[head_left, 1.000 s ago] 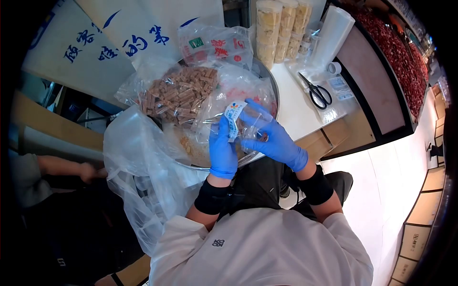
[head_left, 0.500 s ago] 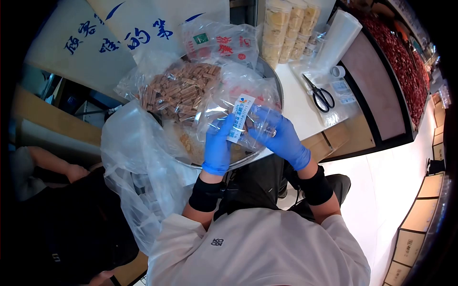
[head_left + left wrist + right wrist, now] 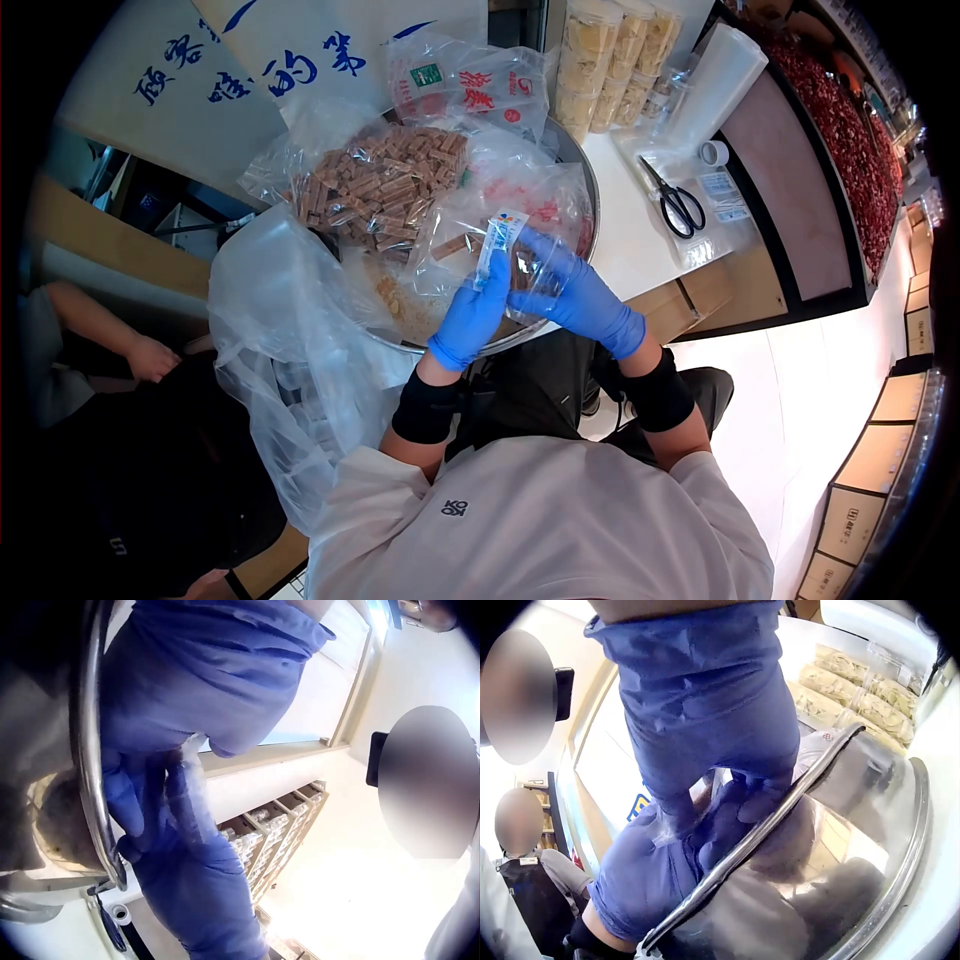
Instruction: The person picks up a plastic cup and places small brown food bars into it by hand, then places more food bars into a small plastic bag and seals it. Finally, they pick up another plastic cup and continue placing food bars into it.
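Both hands, in blue gloves, hold a small clear plastic bag (image 3: 440, 250) over the near part of a round metal basin (image 3: 596, 190). My left hand (image 3: 470, 315) grips the bag's near left side, its thumb against the white and blue label (image 3: 500, 240). My right hand (image 3: 580, 295) has its fingers curled round the right side. Some brown pieces show through the plastic between the hands. In the left wrist view, the gloved hands meet just beside the basin's rim (image 3: 91, 750). Behind the bag, a heap of brown sticks (image 3: 390, 185) lies in a large open plastic bag.
Scissors (image 3: 680, 205) lie on clear bags at the right, near a roll of tape (image 3: 713, 153). Clear jars (image 3: 590, 60) and a plastic roll (image 3: 720, 85) stand behind them. Loose plastic sheeting (image 3: 290, 330) hangs over the basin's left side. Another person's hand (image 3: 152, 358) is at far left.
The small bag was tilted to show its label more fully half a second ago; now the label appears narrower. My left hand has moved slightly right, closer to the right hand.
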Action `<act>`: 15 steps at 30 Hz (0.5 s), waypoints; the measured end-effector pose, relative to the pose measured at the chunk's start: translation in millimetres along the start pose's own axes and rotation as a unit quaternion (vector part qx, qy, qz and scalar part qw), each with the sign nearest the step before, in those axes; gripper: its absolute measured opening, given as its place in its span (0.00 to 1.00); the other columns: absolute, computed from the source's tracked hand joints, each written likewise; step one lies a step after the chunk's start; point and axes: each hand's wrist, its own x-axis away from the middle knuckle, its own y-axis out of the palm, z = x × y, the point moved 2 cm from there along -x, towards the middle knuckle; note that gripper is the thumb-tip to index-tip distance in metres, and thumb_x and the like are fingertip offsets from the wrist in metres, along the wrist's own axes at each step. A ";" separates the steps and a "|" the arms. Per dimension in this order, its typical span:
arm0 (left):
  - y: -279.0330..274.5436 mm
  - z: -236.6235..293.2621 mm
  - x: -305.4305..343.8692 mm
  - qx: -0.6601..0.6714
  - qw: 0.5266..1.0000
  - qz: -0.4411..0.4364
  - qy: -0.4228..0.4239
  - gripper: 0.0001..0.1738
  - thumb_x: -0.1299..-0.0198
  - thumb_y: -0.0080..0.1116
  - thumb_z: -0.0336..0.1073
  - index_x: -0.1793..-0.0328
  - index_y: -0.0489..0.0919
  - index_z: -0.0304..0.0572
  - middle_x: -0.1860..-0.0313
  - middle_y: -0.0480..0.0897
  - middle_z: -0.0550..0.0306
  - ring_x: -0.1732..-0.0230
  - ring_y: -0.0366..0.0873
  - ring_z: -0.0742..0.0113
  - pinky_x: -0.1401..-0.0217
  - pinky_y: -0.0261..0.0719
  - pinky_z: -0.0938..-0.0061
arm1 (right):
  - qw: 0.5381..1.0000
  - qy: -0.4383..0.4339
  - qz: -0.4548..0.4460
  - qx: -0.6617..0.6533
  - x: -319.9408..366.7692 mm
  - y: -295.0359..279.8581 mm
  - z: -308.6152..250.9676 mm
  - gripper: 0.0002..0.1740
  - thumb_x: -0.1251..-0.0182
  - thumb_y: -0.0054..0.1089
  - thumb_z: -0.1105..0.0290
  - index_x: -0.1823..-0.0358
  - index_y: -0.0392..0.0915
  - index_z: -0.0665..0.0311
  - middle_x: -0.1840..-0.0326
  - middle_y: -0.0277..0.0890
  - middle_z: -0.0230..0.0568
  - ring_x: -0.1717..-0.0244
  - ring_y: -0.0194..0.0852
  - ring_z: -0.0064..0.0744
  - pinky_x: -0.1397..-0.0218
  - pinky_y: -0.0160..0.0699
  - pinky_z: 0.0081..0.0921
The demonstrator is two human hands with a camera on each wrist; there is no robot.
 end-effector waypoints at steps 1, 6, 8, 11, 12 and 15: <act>-0.4 -1.8 -0.3 -0.012 1.000 0.004 0.016 0.33 0.29 0.35 0.55 0.32 0.65 0.33 0.46 0.73 0.57 0.46 0.69 0.73 0.44 0.68 0.78 | 1.000 0.000 0.000 0.000 0.5 -1.0 0.2 0.37 0.45 0.69 0.65 0.34 0.63 0.60 0.34 0.64 0.46 0.37 0.66 0.37 0.37 0.67 0.31; -9.1 -11.5 -9.4 0.054 0.997 -0.010 -0.051 0.33 0.29 0.34 0.57 0.35 0.68 0.33 0.47 0.76 0.57 0.47 0.72 0.72 0.44 0.70 0.77 | 0.995 0.081 -0.022 -0.050 3.4 -6.2 -12.7 0.36 0.46 0.69 0.64 0.35 0.66 0.59 0.38 0.68 0.46 0.40 0.70 0.36 0.39 0.69 0.29; -9.0 -11.6 -10.2 0.082 0.995 -0.002 -0.058 0.32 0.29 0.35 0.57 0.37 0.70 0.34 0.49 0.77 0.56 0.49 0.73 0.72 0.45 0.71 0.76 | 0.997 0.078 0.005 -0.025 8.2 -5.5 -7.5 0.36 0.46 0.70 0.63 0.35 0.66 0.58 0.39 0.70 0.46 0.44 0.73 0.35 0.43 0.72 0.28; -5.0 -4.8 -7.8 0.189 0.981 0.009 -0.047 0.29 0.30 0.39 0.55 0.41 0.73 0.35 0.51 0.79 0.57 0.52 0.75 0.73 0.48 0.73 0.78 | 0.995 0.058 0.045 0.066 10.2 -6.3 -10.7 0.36 0.48 0.70 0.59 0.36 0.68 0.55 0.43 0.73 0.45 0.53 0.78 0.33 0.53 0.77 0.26; -4.8 -7.4 -8.5 0.222 0.974 0.019 -0.047 0.28 0.30 0.41 0.54 0.42 0.74 0.36 0.52 0.79 0.56 0.53 0.76 0.72 0.49 0.74 0.78 | 0.989 0.040 0.058 0.131 10.6 -6.6 -13.1 0.37 0.49 0.71 0.57 0.36 0.68 0.54 0.44 0.74 0.45 0.60 0.81 0.33 0.59 0.79 0.25; 0.8 -1.3 -5.0 0.286 0.956 0.037 -0.054 0.26 0.31 0.45 0.52 0.44 0.75 0.36 0.54 0.80 0.55 0.55 0.78 0.70 0.51 0.75 0.78 | 0.971 0.028 0.059 0.231 17.4 -6.3 -13.3 0.39 0.52 0.71 0.52 0.37 0.68 0.51 0.49 0.76 0.43 0.73 0.80 0.33 0.69 0.79 0.25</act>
